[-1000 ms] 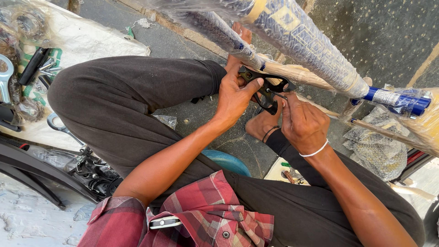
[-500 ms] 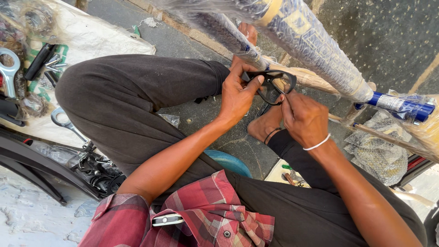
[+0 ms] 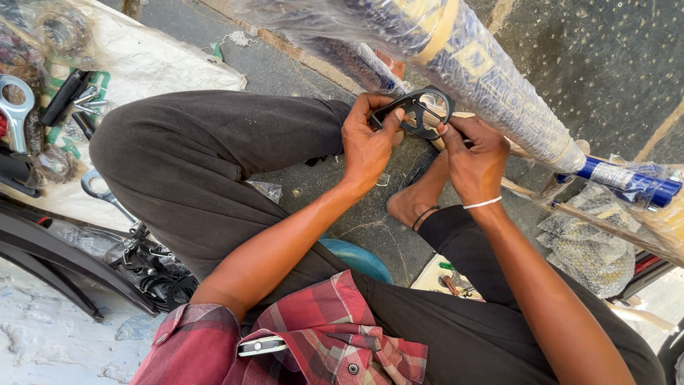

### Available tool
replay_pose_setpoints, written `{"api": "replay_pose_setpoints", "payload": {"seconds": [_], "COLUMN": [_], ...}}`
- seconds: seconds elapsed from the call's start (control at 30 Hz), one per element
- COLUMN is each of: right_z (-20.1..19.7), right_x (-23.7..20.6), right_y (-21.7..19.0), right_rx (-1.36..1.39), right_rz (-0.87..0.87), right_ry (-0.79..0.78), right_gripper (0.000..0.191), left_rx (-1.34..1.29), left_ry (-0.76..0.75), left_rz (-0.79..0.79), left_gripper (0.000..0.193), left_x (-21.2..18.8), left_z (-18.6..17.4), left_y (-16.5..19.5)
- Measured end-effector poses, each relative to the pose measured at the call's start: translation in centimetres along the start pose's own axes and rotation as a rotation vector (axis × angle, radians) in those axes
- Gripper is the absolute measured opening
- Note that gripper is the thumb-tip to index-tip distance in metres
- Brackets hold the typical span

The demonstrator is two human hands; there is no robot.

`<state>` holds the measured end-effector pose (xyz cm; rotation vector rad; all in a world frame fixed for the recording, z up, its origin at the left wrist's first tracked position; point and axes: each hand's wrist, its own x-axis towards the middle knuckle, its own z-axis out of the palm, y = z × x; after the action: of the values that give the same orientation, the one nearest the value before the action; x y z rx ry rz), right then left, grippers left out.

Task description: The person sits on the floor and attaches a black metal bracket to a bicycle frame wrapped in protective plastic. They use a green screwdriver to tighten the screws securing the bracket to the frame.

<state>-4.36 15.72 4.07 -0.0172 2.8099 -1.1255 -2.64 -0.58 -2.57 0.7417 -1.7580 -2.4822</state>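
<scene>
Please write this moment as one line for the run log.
left hand: grips black bracket | right hand: fingers on bracket | above: wrapped bicycle frame | beside: wrenches

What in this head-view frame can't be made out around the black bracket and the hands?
- Black bracket: its near end is hidden under the left hand.
- Right hand: fingertips curl behind the bracket, contact unclear.
- Plastic-wrapped blue frame tube: cut off by the top edge; wrap blurs its surface.

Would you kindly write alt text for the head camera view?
Both hands, left hand and right hand, hold a black plastic bracket beside a plastic-wrapped bicycle frame. The person sits on a blue stool; wrenches lie on a sack to their left.
</scene>
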Motion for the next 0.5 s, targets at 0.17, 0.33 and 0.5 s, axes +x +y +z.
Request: {"api": "replay_pose_setpoints", "payload": {"seconds": [0.17,0.33,0.5], "right_z": [0.22,0.08,-0.65], "right_x": [0.35,0.64,0.72], "right_y": [-0.11,0.03,-0.11], "right_rx": [0.009,-0.012,-0.199], "right_rz": [0.004,0.06,-0.26], "right_ry": [-0.017,-0.055,-0.045], "right_gripper": [0.015,0.013,0.012], "left_rx": [0.004,0.035,0.022], "left_ry": [-0.005,-0.011,0.031], "left_rz": [0.041,-0.031,-0.009], "left_gripper": [0.016,0.017,0.013], "left_x": [0.42,0.28,0.18], "left_z": [-0.03,0.03,0.38], "left_y": [-0.17,0.01,0.7]}}
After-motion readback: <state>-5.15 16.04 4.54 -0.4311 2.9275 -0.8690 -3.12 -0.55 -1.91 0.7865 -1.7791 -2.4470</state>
